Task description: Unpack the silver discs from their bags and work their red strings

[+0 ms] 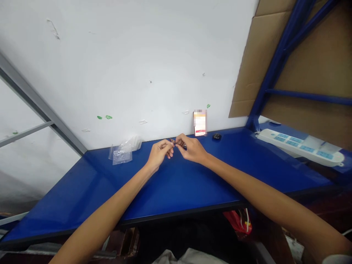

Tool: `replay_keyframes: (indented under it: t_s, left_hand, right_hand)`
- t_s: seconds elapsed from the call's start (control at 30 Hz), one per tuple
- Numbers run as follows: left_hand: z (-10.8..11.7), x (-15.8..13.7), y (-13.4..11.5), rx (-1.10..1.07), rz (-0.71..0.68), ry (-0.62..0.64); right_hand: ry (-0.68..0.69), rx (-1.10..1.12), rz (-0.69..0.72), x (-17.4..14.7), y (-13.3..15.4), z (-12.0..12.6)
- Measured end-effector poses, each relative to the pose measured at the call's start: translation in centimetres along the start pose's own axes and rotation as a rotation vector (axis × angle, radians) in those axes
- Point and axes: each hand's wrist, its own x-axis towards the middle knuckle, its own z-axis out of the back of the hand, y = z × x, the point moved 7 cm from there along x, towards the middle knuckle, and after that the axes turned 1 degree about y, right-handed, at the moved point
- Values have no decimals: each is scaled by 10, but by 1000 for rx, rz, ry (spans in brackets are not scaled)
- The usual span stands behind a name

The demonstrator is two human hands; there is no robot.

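Observation:
Above the blue table, close to the wall, my left hand (161, 153) and my right hand (192, 148) meet with their fingertips almost touching. Between them is a small dark brownish item (172, 140), pinched by the thumb and finger of each hand. Most of it is covered by the fingers, and it is too small to tell its kind. To the left of my hands lie clear plastic bags (122, 154). Behind my right hand a phone (200, 123) with a lit screen leans upright against the wall.
A small black object (217, 136) lies right of the phone. A white power strip (299, 146) with blue sockets runs along the right side. Blue metal frame bars (275, 69) and cardboard (243, 80) stand at the right. The blue table (178, 190) has a dark front edge.

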Motion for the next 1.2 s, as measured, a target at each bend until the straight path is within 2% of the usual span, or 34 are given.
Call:
replay_keyframes:
  t_s: [0.1,0.17,0.3,0.43,0.57,0.63,0.77,0.83,0.93,1.07,1.2]
  left_hand:
    - [0,0,3,-6,8,-13]
    - [0,2,7,-4,23,10]
    - [5,5,13,-19,58,85]
    - [5,6,20,-86,153,155]
    - [1,8,20,18,84,179]
    - [1,9,22,95,56,178]
    - [3,9,23,336,-1,148]
    - [3,7,15,472,-61,116]
    - [-1,3,-4,635,-170,56]
    - [-5,-1,-23,673,-242,5]
    - [-12,-1,-22,706,-243,36]
  right_hand:
    - [-122,79,-91,3,-6,5]
    - [-155,150,-149,4,-13,5]
    - [-100,199,-131,4,-18,-2]
    - [-48,89,-53,1,-12,-3]
    - [108,7,-11,2,-9,-4]
    - [116,-35,-6,7,-17,6]
    - [-154,-347,-142,14,-62,61]
    - [-215,-488,-240,12,-89,87]
    - [-233,-634,-328,9,-118,115]
    - [-144,-646,-334,11,-139,122]
    - [-42,-630,-340,18,-155,114]
